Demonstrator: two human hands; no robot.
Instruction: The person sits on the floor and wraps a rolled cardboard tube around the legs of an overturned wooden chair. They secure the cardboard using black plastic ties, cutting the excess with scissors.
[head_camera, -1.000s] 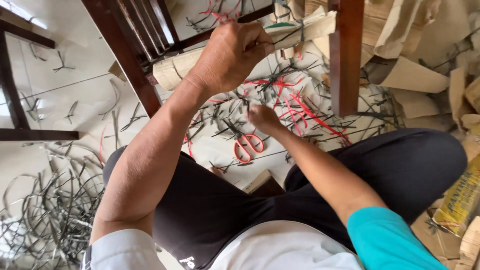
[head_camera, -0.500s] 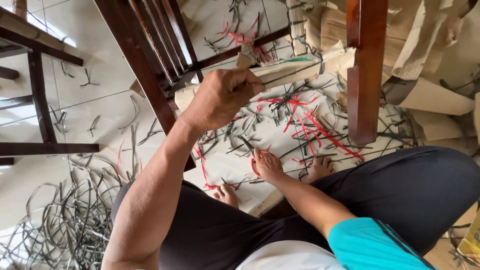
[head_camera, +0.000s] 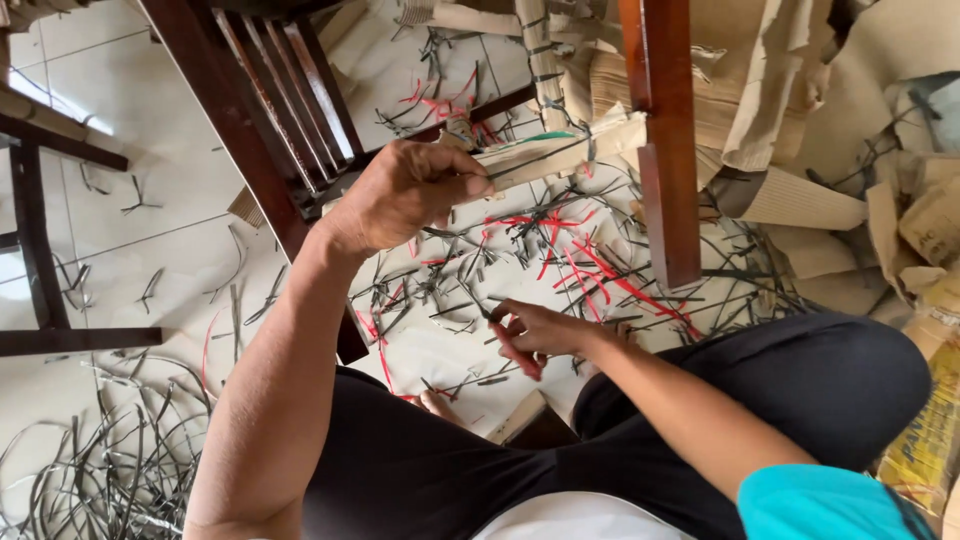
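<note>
Hands | left hand (head_camera: 405, 195) still grips tan folded bundle (head_camera: 545, 152) far centre | right hand (head_camera: 535, 330) lifted off floor, pinching red-handled scissors (head_camera: 512, 345) | yellow printed sack (head_camera: 925, 430) near right

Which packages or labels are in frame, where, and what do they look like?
Yellow printed package: far right edge beside the knee, crumpled, yellow with dark print.
Strapped brown paper bundle: held by the left hand, flat, tan, with a green edge.
Loose brown paper sacks: upper right, piled.

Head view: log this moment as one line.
left hand: grips paper bundle | right hand: holds scissors, mostly hidden | floor: strap offcuts
</note>
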